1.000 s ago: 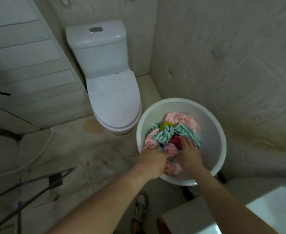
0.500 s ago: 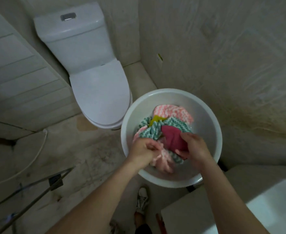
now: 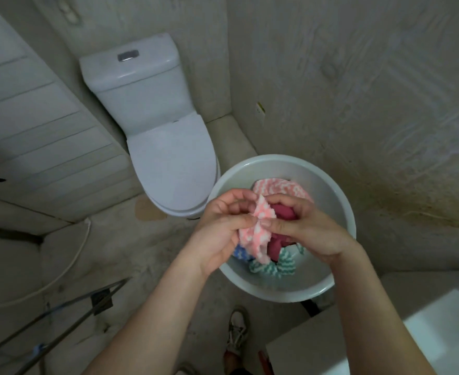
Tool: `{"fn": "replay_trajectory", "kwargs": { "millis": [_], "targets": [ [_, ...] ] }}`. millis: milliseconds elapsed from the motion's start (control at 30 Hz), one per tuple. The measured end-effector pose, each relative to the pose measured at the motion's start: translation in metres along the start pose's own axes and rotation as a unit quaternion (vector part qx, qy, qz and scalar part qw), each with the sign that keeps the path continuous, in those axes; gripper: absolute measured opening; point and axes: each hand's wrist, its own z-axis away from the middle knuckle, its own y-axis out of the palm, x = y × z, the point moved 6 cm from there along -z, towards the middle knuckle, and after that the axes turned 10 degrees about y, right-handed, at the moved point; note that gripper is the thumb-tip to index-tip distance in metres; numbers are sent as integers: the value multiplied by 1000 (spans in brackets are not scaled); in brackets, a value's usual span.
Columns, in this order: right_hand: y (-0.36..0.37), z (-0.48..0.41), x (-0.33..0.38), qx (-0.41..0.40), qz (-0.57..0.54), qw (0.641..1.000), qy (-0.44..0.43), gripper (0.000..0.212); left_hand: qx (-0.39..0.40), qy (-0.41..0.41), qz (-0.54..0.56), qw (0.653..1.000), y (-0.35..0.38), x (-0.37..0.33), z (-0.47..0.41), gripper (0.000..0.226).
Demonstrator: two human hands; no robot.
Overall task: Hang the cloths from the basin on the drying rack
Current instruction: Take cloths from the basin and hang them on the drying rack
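A grey, stained bathroom floor [image 3: 141, 253] runs up to pale walls on every side. Over it, just above the basin [image 3: 342, 212], a pink cloth [image 3: 258, 234] with white dots is lifted and bunched between the two hands. The left hand [image 3: 220, 228] grips its left edge with curled fingers. The right hand [image 3: 304, 228] pinches its right edge between thumb and forefinger, and the two hands nearly touch across the fabric. The cloth's lower end hangs down into the basin. A maroon cloth [image 3: 282, 212] is bunched under the right hand's fingers; whether they hold it too I cannot tell. More cloths lie in the basin: a pink-and-white striped one [image 3: 277, 188] at the far side, a green-and-white one [image 3: 274, 266] at the near side, and a bit of blue cloth [image 3: 240, 253] showing below the left hand. The basin is round and white, and it stands just beside the front of a white toilet [image 3: 168, 163] whose lid is down. Below the basin a shoe [image 3: 237, 328] rests on the floor. At the lower left the thin dark bars of the rack [image 3: 60, 315] cross the view, well apart from the basin, with no cloth over the part that shows. A pale hose [image 3: 74, 261] curves over the floor above the rack. A white surface [image 3: 439, 334] fills the lower right corner.
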Motion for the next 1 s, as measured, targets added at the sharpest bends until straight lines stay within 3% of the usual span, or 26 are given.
{"fn": "replay_trajectory", "kwargs": {
  "millis": [167,267,367,433,500,567,667,733,767,867,933,1000],
  "targets": [
    [4,0,34,-118,27,988,-92,21,-24,77,-198,977,-13,-29,10,32],
    [19,0,53,-109,-73,986,-106,14,1,52,-188,981,-14,-36,23,35],
    [42,-2,63,-80,-163,979,-95,8,-8,88,-203,975,-23,-56,42,28],
    [52,-6,63,-89,-173,978,-72,22,-42,118,-179,976,-34,-71,54,11],
    [73,-10,64,-88,-158,982,-50,15,-88,139,-118,979,-54,-90,70,9],
    [94,-11,64,-94,-106,989,-38,23,-124,157,-83,976,-69,-109,88,11],
    [119,-11,68,-139,-1,988,-62,24,-144,193,-158,957,-80,-137,114,20],
    [154,-6,77,-129,72,985,-90,9,-159,211,-203,943,-95,-157,144,23],
    [170,-1,82,-123,116,981,-99,17,-160,211,-217,940,-101,-164,157,22],
    [226,19,101,-19,224,965,-139,47,-155,198,-259,933,-117,-184,202,19],
    [270,35,105,136,252,950,-125,58,-120,170,-296,932,-123,-190,227,22],
    [309,50,98,281,289,911,-88,59,-100,149,-350,920,-130,-195,249,21]
  ]
}}
